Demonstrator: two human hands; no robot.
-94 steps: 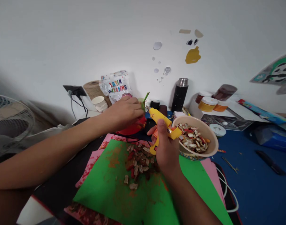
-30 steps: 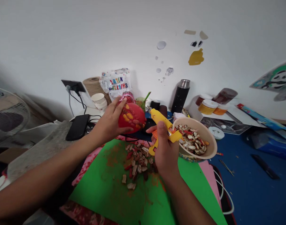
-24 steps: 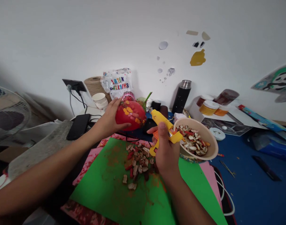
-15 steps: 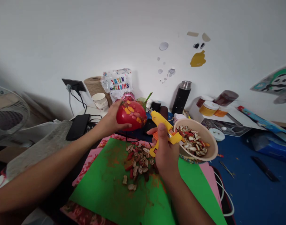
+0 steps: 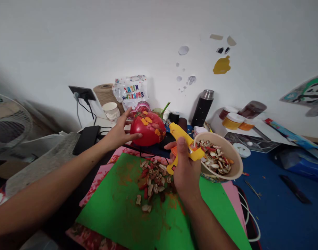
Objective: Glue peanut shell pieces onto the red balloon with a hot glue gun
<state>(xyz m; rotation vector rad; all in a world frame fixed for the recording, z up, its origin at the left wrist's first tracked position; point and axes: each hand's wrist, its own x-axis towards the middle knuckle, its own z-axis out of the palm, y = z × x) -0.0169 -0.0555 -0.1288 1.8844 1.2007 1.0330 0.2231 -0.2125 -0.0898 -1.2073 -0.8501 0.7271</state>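
A red balloon (image 5: 142,131) with orange, pink and red peanut shells stuck on its top and right side stands beyond the green sheet (image 5: 107,201). At its left side is my left hand (image 5: 119,131), fingers spread apart, with the thumb overlapping the balloon's front; light contact is hard to judge. My right hand (image 5: 186,170) is wrapped round a yellow glue gun (image 5: 180,133) with an orange trigger. Its nozzle points up and left, close to the balloon's right side. Below, loose peanut shells (image 5: 156,182), some painted, lie heaped on the green sheet.
A peach bowl (image 5: 235,163) of painted shells stands right of the glue gun. Behind are a black flask (image 5: 202,107), paper cups (image 5: 110,110), a twine roll (image 5: 103,93) and a balloon bag (image 5: 130,92). A phone (image 5: 86,139) lies left; paint jars (image 5: 232,121) stand right.
My left hand has loosened from the balloon and slid a little left, its fingers spreading. The balloon sits turned slightly. The glue gun stays almost where it was in my right hand.
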